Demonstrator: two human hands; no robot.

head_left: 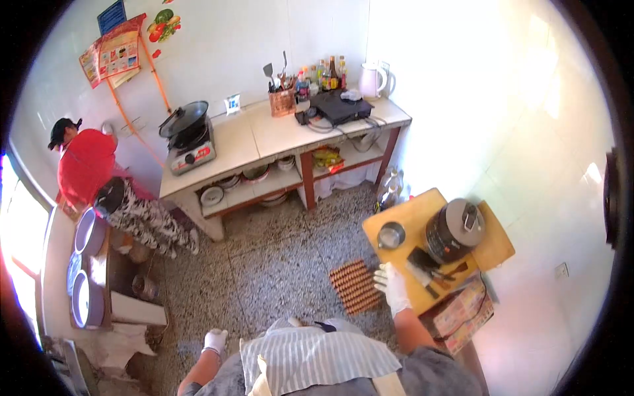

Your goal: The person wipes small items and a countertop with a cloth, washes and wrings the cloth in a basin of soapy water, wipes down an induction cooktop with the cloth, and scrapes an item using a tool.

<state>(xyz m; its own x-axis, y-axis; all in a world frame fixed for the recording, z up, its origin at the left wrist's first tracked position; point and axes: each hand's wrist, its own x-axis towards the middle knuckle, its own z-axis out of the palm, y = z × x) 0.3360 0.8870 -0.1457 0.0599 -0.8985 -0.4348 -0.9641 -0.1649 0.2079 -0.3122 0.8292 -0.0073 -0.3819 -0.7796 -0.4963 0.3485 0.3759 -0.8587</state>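
Observation:
Two white-gloved hands show near the bottom of the head view. My left hand [215, 340] hangs low over the speckled floor, its fingers curled, with no object visible in it. My right hand [391, 284] is at the left edge of the yellow wooden table [413, 223], fingers spread and holding nothing. Left of it lies a stack of brown egg trays [354, 286]. On the table are a small metal pot [391, 235], a large dark pot with a lid [454, 231], a cleaver [422, 274] and other utensils with brown handles [456, 271].
A person in red [88, 165] stands at the left beside two basins [90, 231]. Along the back runs a counter [238, 142] with a gas stove [193, 157], a utensil holder [282, 103], bottles [333, 76], a black appliance [340, 107] and a kettle [371, 80].

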